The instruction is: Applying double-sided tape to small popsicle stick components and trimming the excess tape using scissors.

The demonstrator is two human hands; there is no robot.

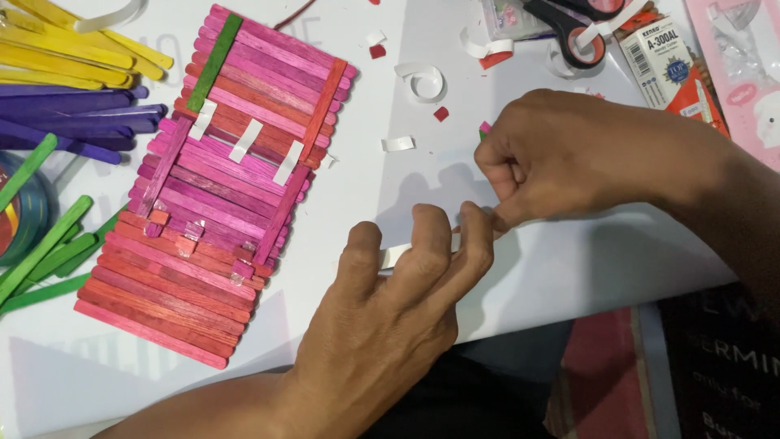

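Both hands, left [390, 293] and right [561, 158], pinch a white strip [396, 255] between them near the table's [569, 260] front edge. At the far right corner lie an orange-white box [670, 69] and a pink packet [743, 57].

1 view only, head-mounted, looking steeply down onto a white tabletop [569, 268] from the person's own side. Close range: both forearms enter from the bottom and right edges, left hand [390, 309] and right hand [569, 154] sit centre frame and fill a big share of it. The near table edge runs diagonally across the lower right, with lap and clothing visible below it. Frame is rolled slightly, so the pink stick panel [219, 187] leans. The far side is cropped at the scissors [569, 28]; the left edge cuts the loose sticks [65, 89]. No 2nd view, so no overlap to report.
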